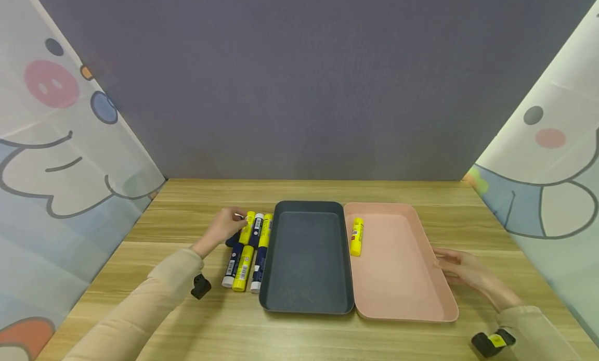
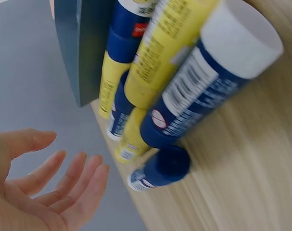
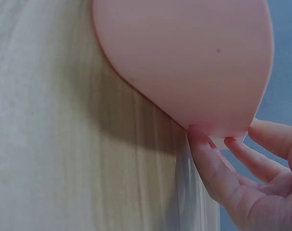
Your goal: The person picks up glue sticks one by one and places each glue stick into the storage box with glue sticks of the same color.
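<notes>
Several yellow and dark-blue glue sticks [image 1: 243,270] lie in two rows on the table, left of the dark grey tray [image 1: 309,309]. My left hand [image 1: 225,224] is over the far left of this group, its fingertips near a yellow glue stick [image 1: 247,228]. In the left wrist view its fingers are relaxed and apart, with nothing between them. A dark-blue glue stick [image 2: 171,166] sticks out at the end of the group, partly hidden by the hand in the head view. My right hand [image 1: 460,269] holds the right edge of the pink tray [image 1: 402,278], thumb and fingers at its wall.
One yellow glue stick [image 1: 356,237] lies inside the pink tray, by its left wall. Both trays stand side by side on the wooden table [image 1: 187,330]. A grey panel [image 1: 309,90] rises behind, and patterned cloths [image 1: 61,158] hang at both sides.
</notes>
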The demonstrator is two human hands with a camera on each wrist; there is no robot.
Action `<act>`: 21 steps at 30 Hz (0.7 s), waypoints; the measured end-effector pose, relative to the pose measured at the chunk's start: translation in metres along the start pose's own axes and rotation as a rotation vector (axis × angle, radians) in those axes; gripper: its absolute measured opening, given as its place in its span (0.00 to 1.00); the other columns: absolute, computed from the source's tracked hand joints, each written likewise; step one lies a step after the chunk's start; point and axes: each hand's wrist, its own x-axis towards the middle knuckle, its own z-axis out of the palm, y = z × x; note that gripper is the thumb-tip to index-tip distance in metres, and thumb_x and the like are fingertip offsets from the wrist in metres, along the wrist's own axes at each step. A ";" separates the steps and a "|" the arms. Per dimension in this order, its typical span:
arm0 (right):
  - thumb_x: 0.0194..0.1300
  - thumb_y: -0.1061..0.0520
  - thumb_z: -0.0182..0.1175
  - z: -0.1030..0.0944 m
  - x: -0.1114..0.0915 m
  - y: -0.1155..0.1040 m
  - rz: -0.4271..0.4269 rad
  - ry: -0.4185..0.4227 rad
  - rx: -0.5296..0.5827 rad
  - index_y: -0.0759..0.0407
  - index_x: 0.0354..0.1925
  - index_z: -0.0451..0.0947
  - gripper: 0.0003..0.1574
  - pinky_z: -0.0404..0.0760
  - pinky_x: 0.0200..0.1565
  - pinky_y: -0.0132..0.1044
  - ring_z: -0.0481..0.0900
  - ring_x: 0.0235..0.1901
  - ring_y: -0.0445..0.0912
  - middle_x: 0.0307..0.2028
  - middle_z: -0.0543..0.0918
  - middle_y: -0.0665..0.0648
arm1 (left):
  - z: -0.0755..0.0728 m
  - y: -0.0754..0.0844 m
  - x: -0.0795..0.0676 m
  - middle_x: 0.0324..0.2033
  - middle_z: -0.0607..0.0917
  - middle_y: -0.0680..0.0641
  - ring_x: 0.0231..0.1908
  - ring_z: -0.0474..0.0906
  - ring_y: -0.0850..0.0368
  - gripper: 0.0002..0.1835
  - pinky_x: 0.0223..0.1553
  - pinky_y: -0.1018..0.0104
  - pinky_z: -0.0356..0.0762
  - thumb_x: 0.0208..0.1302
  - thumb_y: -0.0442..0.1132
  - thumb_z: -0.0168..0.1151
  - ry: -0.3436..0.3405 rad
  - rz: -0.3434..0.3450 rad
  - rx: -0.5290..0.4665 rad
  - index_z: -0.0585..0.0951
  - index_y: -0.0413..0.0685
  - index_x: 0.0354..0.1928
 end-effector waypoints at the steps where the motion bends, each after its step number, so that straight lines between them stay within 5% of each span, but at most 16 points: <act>1: 0.65 0.55 0.50 0.000 0.000 0.000 -0.006 -0.002 -0.005 0.82 0.60 0.44 0.41 0.77 0.43 0.40 0.77 0.42 0.39 0.52 0.67 0.76 | 0.000 -0.002 0.001 0.36 0.78 0.33 0.31 0.75 0.49 0.16 0.27 0.62 0.73 0.59 0.32 0.54 0.005 -0.007 0.001 0.74 0.28 0.47; 12: 0.65 0.55 0.49 0.001 0.000 -0.001 -0.006 -0.004 -0.010 0.82 0.60 0.44 0.40 0.77 0.43 0.40 0.77 0.42 0.40 0.53 0.66 0.77 | 0.000 -0.021 0.003 0.38 0.77 0.29 0.34 0.76 0.43 0.19 0.28 0.59 0.75 0.56 0.33 0.55 0.037 -0.100 0.014 0.72 0.26 0.47; 21: 0.65 0.56 0.50 0.000 0.001 0.001 -0.016 -0.014 0.018 0.82 0.60 0.43 0.40 0.77 0.43 0.40 0.77 0.41 0.38 0.52 0.68 0.75 | 0.003 -0.032 0.007 0.35 0.78 0.31 0.29 0.73 0.50 0.21 0.25 0.64 0.71 0.57 0.34 0.55 0.040 -0.159 0.003 0.70 0.25 0.49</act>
